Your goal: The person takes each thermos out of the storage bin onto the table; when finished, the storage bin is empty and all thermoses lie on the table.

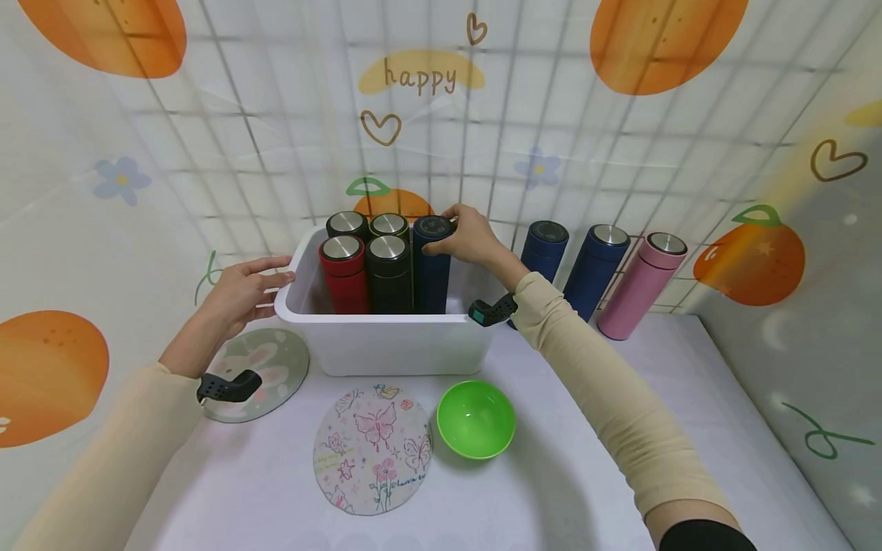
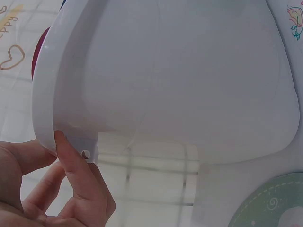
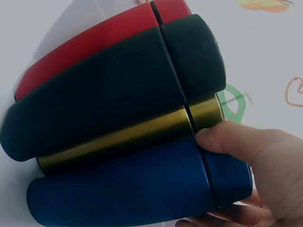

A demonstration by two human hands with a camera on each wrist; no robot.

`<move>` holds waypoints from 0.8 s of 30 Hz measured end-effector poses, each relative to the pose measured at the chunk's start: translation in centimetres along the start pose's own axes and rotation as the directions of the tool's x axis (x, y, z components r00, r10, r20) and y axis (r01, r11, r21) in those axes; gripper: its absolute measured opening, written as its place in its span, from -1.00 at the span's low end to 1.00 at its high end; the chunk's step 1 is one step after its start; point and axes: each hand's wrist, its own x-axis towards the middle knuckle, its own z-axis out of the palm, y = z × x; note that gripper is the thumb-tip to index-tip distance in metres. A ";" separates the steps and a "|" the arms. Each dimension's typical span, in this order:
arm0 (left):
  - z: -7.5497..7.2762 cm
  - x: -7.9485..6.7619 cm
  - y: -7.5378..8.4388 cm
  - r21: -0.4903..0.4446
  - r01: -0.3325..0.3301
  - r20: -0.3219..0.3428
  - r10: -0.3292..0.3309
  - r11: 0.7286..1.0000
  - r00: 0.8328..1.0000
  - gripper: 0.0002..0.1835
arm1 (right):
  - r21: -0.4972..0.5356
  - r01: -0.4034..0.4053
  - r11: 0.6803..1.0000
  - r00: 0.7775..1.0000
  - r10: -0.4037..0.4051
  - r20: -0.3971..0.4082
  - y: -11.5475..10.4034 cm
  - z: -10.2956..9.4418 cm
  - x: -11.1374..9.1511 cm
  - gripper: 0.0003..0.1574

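Hands [image 1: 237, 295] [image 1: 474, 236] grip one tub [image 1: 403, 348] (left) and one blue flask [image 1: 432, 272] (right) of its five, three flasks [image 1: 596, 269] outside.

In the head view, the tub [image 1: 403, 346] hides the bases of the red bottle [image 1: 344, 277] and gripped blue bottle [image 1: 432, 269]; the left wrist view crops the green mat [image 2: 260, 201].

The head camera looks forward and down from above the table [image 1: 654, 474], spanning left hand [image 1: 237, 295], right hand [image 1: 472, 239] and box [image 1: 400, 348]. Close in, the left wrist camera faces the box's outside, sharing the green mat [image 2: 255, 203] at four o'clock with the head view. Equally close, the right wrist camera shares the blue bottle [image 3: 128, 184], sideways at six, lid [image 3: 228, 175] toward three.
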 end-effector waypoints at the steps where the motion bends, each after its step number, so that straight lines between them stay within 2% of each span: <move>1: 0.0 0.0 0.0 0.007 0.000 -0.001 0.000 1.000 1.000 -0.34 | 0.004 -0.010 1.000 1.000 0.010 -0.003 0.1 0.0 0.0 -0.16; 5: 0.1 0.1 -0.1 0.031 0.001 -0.009 0.000 1.000 1.000 -0.35 | 0.028 -0.039 0.999 0.999 0.040 -0.008 0.3 0.2 -0.1 -0.15; 10: 0.0 0.1 -0.1 0.036 -0.005 -0.010 0.006 0.999 1.000 -0.34 | 0.068 -0.019 0.997 1.000 0.019 0.001 0.4 0.3 0.0 -0.14; 16: 0.0 0.1 -0.1 0.029 -0.009 -0.007 0.009 1.000 1.000 -0.34 | 0.064 0.019 0.998 1.000 -0.018 -0.009 0.7 0.5 0.1 -0.19; 24: 0.1 0.0 0.0 0.041 -0.005 -0.012 0.005 0.999 1.000 -0.35 | 0.082 0.005 0.997 1.000 -0.002 -0.029 0.5 0.4 0.0 -0.18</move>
